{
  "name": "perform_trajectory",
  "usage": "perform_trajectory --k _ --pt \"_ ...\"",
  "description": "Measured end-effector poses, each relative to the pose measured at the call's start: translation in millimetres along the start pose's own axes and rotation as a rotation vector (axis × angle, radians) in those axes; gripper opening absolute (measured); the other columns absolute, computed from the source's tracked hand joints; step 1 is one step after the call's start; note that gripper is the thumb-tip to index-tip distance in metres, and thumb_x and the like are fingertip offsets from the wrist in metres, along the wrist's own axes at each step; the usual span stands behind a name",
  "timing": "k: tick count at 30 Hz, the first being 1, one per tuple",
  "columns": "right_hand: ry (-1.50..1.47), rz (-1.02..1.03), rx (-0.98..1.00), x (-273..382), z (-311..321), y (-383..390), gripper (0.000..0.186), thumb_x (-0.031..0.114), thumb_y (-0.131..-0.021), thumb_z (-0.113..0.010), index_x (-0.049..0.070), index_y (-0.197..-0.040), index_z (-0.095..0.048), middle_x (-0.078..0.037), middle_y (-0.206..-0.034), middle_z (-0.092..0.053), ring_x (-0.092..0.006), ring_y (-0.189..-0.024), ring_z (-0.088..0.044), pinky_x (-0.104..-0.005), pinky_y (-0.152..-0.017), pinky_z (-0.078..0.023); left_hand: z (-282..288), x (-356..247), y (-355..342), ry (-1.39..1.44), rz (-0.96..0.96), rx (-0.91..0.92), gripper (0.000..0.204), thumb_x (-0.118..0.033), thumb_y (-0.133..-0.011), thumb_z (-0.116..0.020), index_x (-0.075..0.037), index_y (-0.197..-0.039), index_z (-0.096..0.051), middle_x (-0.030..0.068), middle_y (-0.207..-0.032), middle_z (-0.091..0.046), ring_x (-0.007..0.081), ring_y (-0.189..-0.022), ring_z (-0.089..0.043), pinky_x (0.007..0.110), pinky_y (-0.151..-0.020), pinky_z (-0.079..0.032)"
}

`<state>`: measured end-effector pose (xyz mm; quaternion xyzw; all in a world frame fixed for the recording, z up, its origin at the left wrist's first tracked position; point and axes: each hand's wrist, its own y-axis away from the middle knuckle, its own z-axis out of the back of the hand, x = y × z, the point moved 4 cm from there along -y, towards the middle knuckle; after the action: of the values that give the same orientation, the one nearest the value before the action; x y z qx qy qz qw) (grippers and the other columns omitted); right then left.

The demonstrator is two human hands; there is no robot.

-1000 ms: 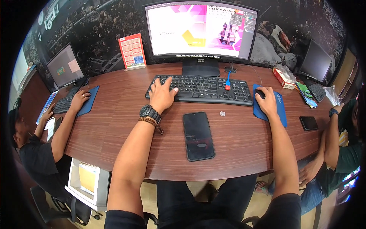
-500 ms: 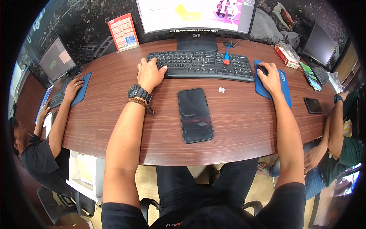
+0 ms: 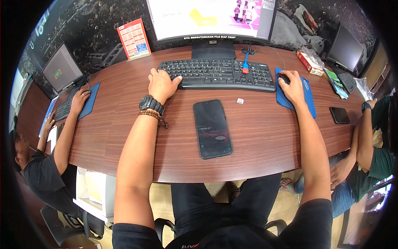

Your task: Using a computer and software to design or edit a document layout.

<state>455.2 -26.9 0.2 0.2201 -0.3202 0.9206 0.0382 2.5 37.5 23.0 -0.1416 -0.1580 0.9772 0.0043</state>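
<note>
My left hand [image 3: 162, 86] rests on the left end of a black keyboard [image 3: 215, 85], its thumb spread from the fingers near the front row of keys. A dark watch and a beaded bracelet are on that wrist. My right hand [image 3: 293, 88] is closed over a black mouse [image 3: 284, 79], which sits on a blue mouse pad [image 3: 309, 103]. Between my forearms a black smartphone [image 3: 212, 128] lies face up on the brown desk [image 3: 178, 153]. Beyond the keyboard stands a large monitor [image 3: 178, 20] with a yellow shape and a pink picture on screen.
A blue and red cable connector [image 3: 245, 68] lies across the keyboard. Nearby are a small white square piece [image 3: 240, 101], a red calendar [image 3: 133, 39], a red and white box [image 3: 310, 63] and another phone [image 3: 339, 115]. Co-workers sit at both sides, the left one using a mouse.
The view has shifted slightly, so the desk items appear lower. My left fingers have drawn back a little on the keys. The pink picture on my monitor and the left co-worker's screen have changed.
</note>
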Motion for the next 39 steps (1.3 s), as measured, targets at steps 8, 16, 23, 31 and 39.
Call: perform_trajectory --k 8,16,23,31,39 --pt "-0.015 0.013 -0.010 -1.8 -1.7 -1.9 0.035 0.024 -0.084 -0.065 0.008 -0.114 -0.070 -0.015 -0.121 -0.060 -0.0357 -0.113 -0.060 -0.0423 -0.098 -0.048 4.1 -1.9 -0.7 -0.005 0.004 0.017 0.057 -0.044 -0.085 -0.075 0.010 -0.103 -0.068 0.0289 -0.129 -0.050 0.0450 -0.118 -0.052 0.051 -0.095 -0.051" --pt "-0.039 0.001 -0.004 5.4 -1.1 -0.7 0.036 0.025 -0.083 -0.066 0.008 -0.115 -0.069 -0.015 -0.120 -0.060 -0.0357 -0.113 -0.060 -0.0426 -0.097 -0.049 -5.6 0.4 0.5 0.146 -0.359 -0.205 0.026 -0.029 -0.086 -0.072 -0.009 -0.103 -0.075 0.0278 -0.141 -0.047 0.0446 -0.133 -0.040 0.056 -0.109 -0.034" --pt "-0.033 -0.031 -0.002 4.7 4.8 2.0 0.036 0.024 -0.081 -0.064 0.008 -0.114 -0.069 -0.013 -0.120 -0.059 -0.0351 -0.113 -0.060 -0.0429 -0.097 -0.049 -2.6 -10.9 7.4 0.134 -0.215 -0.134 0.027 -0.027 -0.089 -0.070 -0.011 -0.110 -0.075 0.0278 -0.143 -0.046 0.0436 -0.136 -0.039 0.051 -0.111 -0.034" --pt "-0.022 -0.032 0.003 8.5 6.7 2.6 0.034 0.021 -0.080 -0.063 0.009 -0.112 -0.068 -0.012 -0.118 -0.060 -0.0340 -0.112 -0.061 -0.0427 -0.095 -0.050 -0.6 -3.0 6.6 0.114 -0.059 -0.068 0.052 -0.034 -0.087 -0.072 -0.004 -0.128 -0.063 0.0258 -0.130 -0.049 0.0455 -0.122 -0.048 0.051 -0.104 -0.043" --pt "-0.046 -0.015 -0.021 6.1 4.7 1.5 0.034 0.021 -0.080 -0.065 0.009 -0.112 -0.068 -0.013 -0.117 -0.060 -0.0346 -0.111 -0.061 -0.0426 -0.094 -0.050 -4.1 0.7 2.3 0.104 -0.067 -0.109 0.056 -0.035 -0.084 -0.076 0.005 -0.119 -0.059 0.0262 -0.124 -0.050 0.0451 -0.114 -0.052 0.052 -0.096 -0.048"
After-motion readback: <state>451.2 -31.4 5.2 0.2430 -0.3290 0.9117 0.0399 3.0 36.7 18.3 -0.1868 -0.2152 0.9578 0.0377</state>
